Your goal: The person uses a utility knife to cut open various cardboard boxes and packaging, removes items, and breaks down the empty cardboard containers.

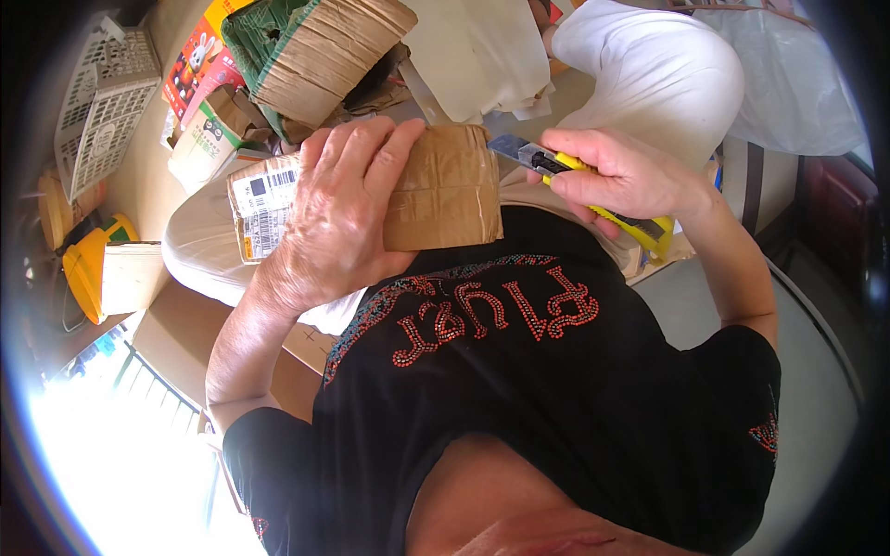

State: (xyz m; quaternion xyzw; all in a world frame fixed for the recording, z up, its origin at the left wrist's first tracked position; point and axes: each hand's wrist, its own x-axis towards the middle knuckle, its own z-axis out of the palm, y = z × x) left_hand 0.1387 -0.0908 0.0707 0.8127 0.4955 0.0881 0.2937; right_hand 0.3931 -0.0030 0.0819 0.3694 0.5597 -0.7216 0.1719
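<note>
A brown cardboard box, sealed with clear tape, rests across my lap. My left hand grips it from above, fingers spread over its top and thumb along the near side. At the box's left end a white shipping label bears print and barcodes, partly covered by that hand. In my right hand is a yellow utility knife with its blade out. The blade tip points left, close to the box's right end; whether it touches the cardboard I cannot tell.
Beyond the box sit an open, worn carton and flattened pale cardboard. A white plastic basket, a small printed carton and a yellow container are at left. A clear plastic bag lies at upper right.
</note>
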